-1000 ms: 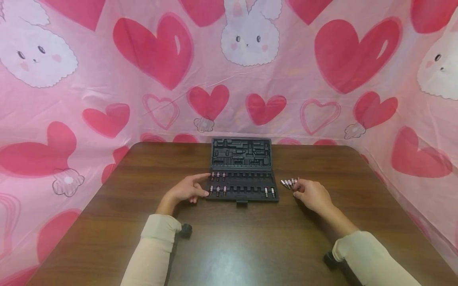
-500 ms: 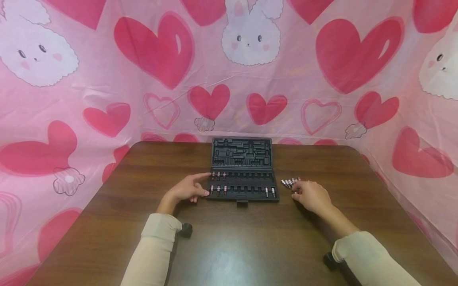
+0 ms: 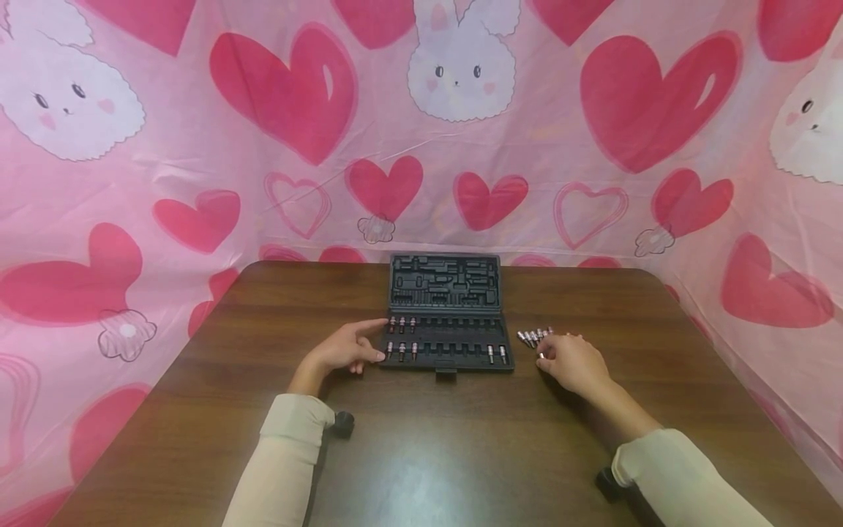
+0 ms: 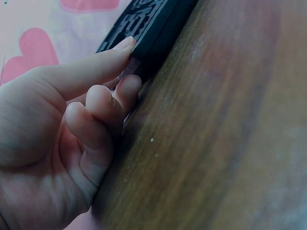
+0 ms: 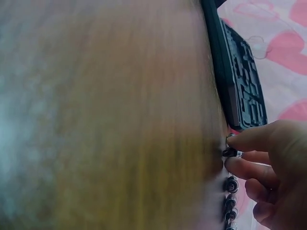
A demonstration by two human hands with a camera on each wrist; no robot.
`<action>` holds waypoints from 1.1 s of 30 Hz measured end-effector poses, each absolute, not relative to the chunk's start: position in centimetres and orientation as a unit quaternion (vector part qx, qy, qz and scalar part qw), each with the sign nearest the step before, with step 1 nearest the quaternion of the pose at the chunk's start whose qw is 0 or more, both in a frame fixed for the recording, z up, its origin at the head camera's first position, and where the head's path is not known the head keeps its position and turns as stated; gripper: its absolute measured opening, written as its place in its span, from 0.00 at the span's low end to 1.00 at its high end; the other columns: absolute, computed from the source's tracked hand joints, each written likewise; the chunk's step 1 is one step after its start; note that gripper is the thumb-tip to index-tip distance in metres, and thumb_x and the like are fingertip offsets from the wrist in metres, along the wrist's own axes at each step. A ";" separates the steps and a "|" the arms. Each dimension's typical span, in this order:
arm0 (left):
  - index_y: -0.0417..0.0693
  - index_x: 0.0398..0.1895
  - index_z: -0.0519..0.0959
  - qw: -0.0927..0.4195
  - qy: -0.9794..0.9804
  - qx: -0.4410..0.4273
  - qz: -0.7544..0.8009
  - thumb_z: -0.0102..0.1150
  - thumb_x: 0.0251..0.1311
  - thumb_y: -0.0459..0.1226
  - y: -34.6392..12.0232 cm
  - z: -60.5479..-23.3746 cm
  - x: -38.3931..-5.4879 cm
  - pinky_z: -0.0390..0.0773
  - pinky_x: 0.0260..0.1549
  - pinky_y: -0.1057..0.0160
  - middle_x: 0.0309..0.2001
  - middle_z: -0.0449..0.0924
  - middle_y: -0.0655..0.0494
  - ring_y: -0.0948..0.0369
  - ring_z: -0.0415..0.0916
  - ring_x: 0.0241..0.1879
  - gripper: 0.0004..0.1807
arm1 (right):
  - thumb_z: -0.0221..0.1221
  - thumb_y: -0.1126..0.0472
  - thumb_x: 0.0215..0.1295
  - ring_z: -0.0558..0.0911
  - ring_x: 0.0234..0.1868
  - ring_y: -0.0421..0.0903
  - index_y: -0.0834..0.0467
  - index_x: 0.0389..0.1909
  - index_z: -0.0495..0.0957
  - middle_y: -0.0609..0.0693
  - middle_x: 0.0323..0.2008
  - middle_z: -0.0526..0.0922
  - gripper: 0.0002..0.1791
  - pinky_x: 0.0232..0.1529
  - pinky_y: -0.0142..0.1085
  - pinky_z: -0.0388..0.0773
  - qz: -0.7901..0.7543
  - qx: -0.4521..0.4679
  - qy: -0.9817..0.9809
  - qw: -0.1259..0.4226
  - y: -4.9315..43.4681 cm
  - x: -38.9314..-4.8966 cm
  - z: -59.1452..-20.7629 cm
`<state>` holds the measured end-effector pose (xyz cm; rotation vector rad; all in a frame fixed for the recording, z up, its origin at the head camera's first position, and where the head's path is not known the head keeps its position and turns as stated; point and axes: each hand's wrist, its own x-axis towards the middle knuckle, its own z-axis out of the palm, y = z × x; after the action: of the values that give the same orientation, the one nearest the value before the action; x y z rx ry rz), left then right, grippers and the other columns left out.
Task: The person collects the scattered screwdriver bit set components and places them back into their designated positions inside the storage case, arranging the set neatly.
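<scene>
An open black socket case (image 3: 466,359) lies on the table in the head view, its lid tipped back. Bit sockets (image 3: 402,353) sit at the left of both its rows, with two more at the front right. My left hand (image 3: 341,347) touches the case's left side with the index finger stretched out and the thumb at the front corner; its other fingers are bent. To the right of the case, my right hand (image 3: 577,361) pinches a small silver bit socket (image 5: 232,152) between thumb and fingertips. Loose bit sockets (image 3: 527,337) lie side by side just beyond these fingertips.
The brown wooden table (image 3: 421,446) extends around the case. Behind it hangs a pink cloth (image 3: 435,146) with hearts and rabbits, which also covers both sides. Black camera mounts (image 3: 344,424) show at both wrists.
The right hand has drawn slightly back from the loose row, and a silver bit socket now shows at its fingertips. The left hand has stayed at the case.
</scene>
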<state>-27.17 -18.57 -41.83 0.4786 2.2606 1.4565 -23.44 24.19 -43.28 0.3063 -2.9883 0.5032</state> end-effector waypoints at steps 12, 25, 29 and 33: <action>0.43 0.73 0.62 0.194 0.819 0.164 0.515 0.68 0.57 0.32 -19.1 -44.3 -28.6 0.70 0.13 0.65 0.17 0.73 0.48 0.61 0.68 0.11 0.40 | 0.68 0.59 0.55 0.78 0.27 0.44 0.54 0.32 0.83 0.41 0.22 0.81 0.06 0.38 0.55 0.70 0.210 0.107 -0.968 0.085 23.1 -23.7 -43.4; 0.48 0.72 0.64 0.197 0.821 0.157 0.512 0.69 0.56 0.35 -19.1 -44.2 -28.6 0.71 0.15 0.65 0.17 0.74 0.51 0.61 0.69 0.11 0.40 | 0.68 0.59 0.56 0.78 0.26 0.45 0.54 0.34 0.84 0.42 0.22 0.81 0.06 0.35 0.50 0.71 0.260 0.104 -0.953 0.118 20.9 -24.3 -43.3; 0.49 0.72 0.64 0.195 0.822 0.152 0.513 0.69 0.56 0.35 -19.1 -44.3 -28.7 0.71 0.15 0.65 0.17 0.74 0.50 0.61 0.69 0.11 0.40 | 0.69 0.59 0.55 0.77 0.26 0.44 0.55 0.34 0.84 0.42 0.22 0.80 0.06 0.29 0.43 0.70 0.260 0.115 -0.951 0.125 20.3 -24.5 -43.4; 0.50 0.72 0.65 0.196 0.822 0.148 0.514 0.70 0.55 0.35 -19.2 -44.3 -28.6 0.71 0.15 0.65 0.16 0.74 0.50 0.61 0.69 0.11 0.40 | 0.68 0.59 0.55 0.77 0.27 0.45 0.54 0.34 0.84 0.42 0.22 0.80 0.07 0.29 0.43 0.71 0.256 0.115 -0.951 0.126 19.8 -24.6 -43.5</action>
<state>-28.63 -19.16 -44.26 0.4151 2.3030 1.4387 -24.55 19.82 -43.47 0.3350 -2.7708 0.7457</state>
